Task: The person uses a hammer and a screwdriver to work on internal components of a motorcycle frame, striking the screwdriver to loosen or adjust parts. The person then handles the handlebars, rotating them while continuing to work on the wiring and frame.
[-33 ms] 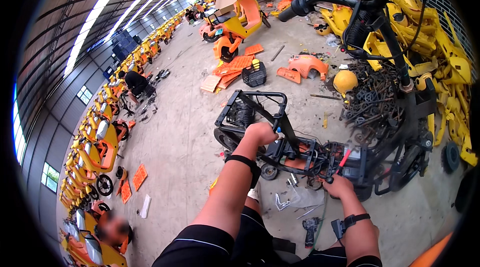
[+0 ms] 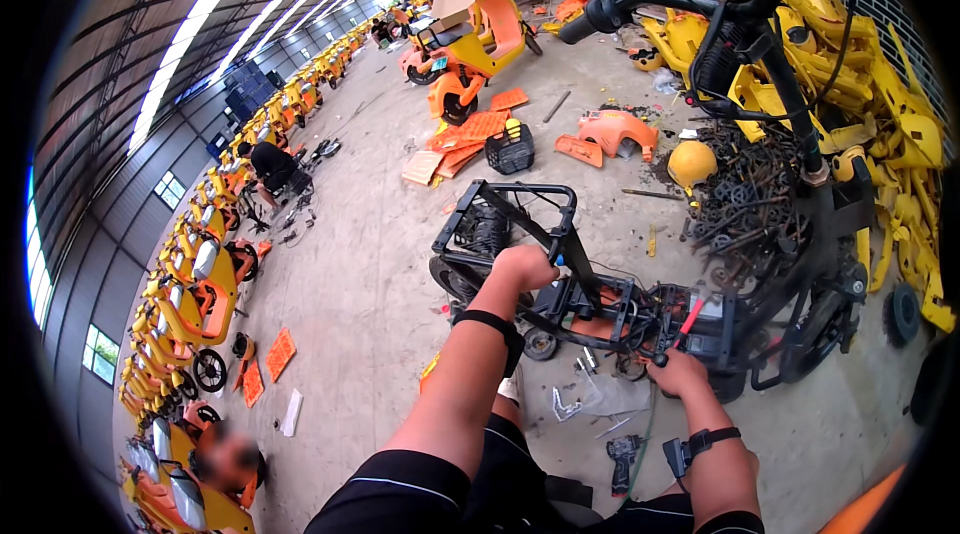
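A stripped black scooter frame point(image 2: 590, 291) stands before me, its handlebar rising at the right. My left hand point(image 2: 527, 268) is closed round a black tube of the frame, just behind the upright bar; its fingertips are partly hidden. Lower down, my right hand point(image 2: 680, 375) is closed at the black end of a red-handled tool point(image 2: 689, 321). That tool slants up over the frame's floor section, and its far end is too blurred to name. Wires and exposed parts lie around it. Below the frame, a cordless drill point(image 2: 623, 461) rests on the floor beside my right forearm.
Dark metal parts point(image 2: 745, 219) and yellow panels point(image 2: 905, 134) are heaped at the right. Orange panels point(image 2: 468, 139), a black basket point(image 2: 510, 147) and an orange-yellow scooter point(image 2: 485, 49) stand ahead. A row of scooters point(image 2: 200, 299) lines the left, where another person point(image 2: 270, 164) crouches.
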Tool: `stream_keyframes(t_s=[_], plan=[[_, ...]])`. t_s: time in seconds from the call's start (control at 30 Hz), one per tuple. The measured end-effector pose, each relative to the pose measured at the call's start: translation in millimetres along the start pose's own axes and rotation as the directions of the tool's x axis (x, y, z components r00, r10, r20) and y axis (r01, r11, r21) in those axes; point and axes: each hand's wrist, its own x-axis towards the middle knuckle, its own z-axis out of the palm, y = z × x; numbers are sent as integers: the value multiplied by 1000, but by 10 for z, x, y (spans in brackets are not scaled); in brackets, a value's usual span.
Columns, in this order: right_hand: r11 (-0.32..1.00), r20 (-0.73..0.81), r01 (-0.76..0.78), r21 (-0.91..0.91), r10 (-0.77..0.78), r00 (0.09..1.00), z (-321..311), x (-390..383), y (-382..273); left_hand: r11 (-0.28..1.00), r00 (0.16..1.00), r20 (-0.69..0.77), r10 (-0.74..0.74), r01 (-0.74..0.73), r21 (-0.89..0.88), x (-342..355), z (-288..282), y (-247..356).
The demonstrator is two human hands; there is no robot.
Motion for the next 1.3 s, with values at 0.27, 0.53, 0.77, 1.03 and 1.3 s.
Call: stream_keyframes(t_s=[0.27,0.53,0.77,1.03,1.3], plan=[[999,-52,-35,-39,33,998,203,100,-144,1000,998,69,-5,5,-6,65,27,-132],[999,7,-27,-36,27,1000,293,104,-191,976,873,481,75,34,-214,454,-15,-247],[999,36,-45,-19,46,998,430,232,-160,922,729,678,92,195,-335,661,40,-375],[996,60,-65,-59,68,996,531,222,-145,891,692,712,124,238,-386,602,-97,-324],[994,161,-45,-102,61,985,511,102,-212,953,659,723,210,30,-303,709,-78,-316]])
